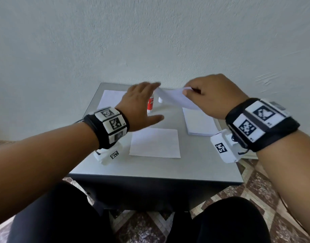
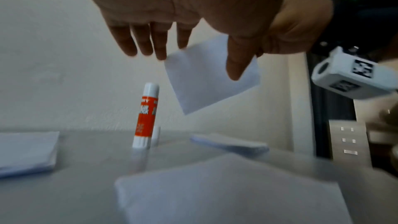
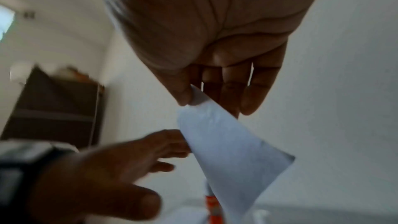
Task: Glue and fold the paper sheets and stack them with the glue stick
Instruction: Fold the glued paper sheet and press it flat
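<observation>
My right hand (image 1: 187, 91) pinches a small folded white paper (image 1: 175, 99) by its corner between thumb and fingers, in the air above the table's far side. My left hand (image 1: 145, 100) is spread, fingers straight, its fingertips (image 2: 161, 52) at the paper's (image 2: 211, 76) left edge. An orange and white glue stick (image 1: 150, 104) stands upright and uncapped below the hands, its white cap (image 1: 160, 99) just beside it. A single white sheet (image 1: 155, 142) lies flat in the table's middle. In the right wrist view the thumb (image 3: 183, 94) presses the paper (image 3: 232, 151).
The grey table (image 1: 150, 169) stands against a pale wall. A stack of white sheets (image 1: 199, 123) lies at the right and another pile of paper (image 1: 112, 99) at the far left. My knees and a patterned floor show below the table's front edge.
</observation>
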